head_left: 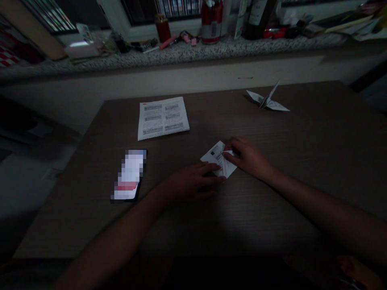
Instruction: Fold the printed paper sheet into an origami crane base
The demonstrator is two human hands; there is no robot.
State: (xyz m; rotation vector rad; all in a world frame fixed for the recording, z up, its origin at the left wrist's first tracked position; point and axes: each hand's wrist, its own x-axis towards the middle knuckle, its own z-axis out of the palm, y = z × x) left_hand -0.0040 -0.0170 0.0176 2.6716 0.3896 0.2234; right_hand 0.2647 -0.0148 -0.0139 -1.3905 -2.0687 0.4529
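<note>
A small folded sheet of printed paper [215, 157] lies on the brown table, turned like a diamond. My left hand [193, 181] rests flat across its lower left side, fingers stretched out and apart. At the right corner, my right hand [246, 156] pinches a flap of the paper between thumb and fingers. A folded paper crane [267, 101] with printed wings stands near the table's far edge, beyond my right hand. To the left of my left hand lies a phone [130, 175] with its screen lit.
A stack of printed sheets [163, 118] lies at the back left of the table [317, 141]. Behind it runs a granite windowsill [181, 54] crowded with a red can [211, 22], a dark bottle [256, 18], a small jar [163, 28] and loose items.
</note>
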